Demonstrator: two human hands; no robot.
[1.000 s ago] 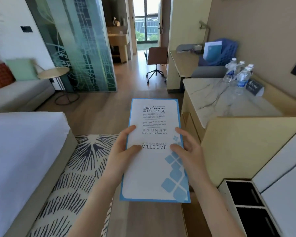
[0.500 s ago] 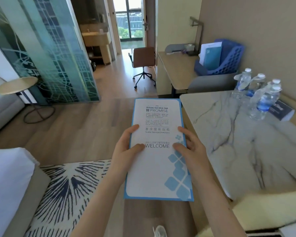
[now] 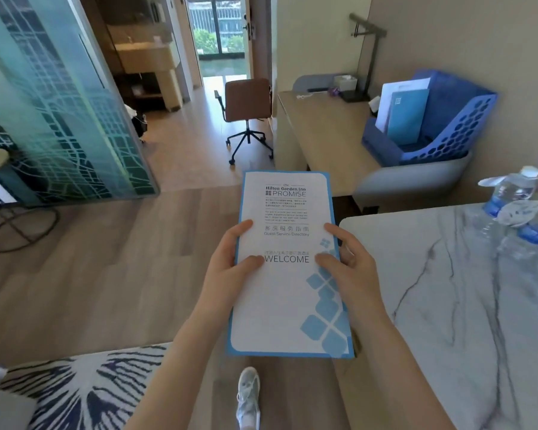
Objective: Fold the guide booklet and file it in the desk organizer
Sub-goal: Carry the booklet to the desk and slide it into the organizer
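While carried at centre frame in the head view, the guide booklet (image 3: 288,268) was closed flat, cover up. Left hand (image 3: 230,268) clamped its nine o'clock edge; right hand (image 3: 345,268) clamped its three o'clock edge, thumbs on the cover. Desk organizer (image 3: 448,131), blue, stood on the far worktop (image 3: 320,135) at one o'clock, well apart. Folding appeared done; filing remained.

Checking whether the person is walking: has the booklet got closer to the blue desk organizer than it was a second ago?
Yes. The booklet, held in both hands, has moved forward toward the organizer, which looms larger and nearer now.
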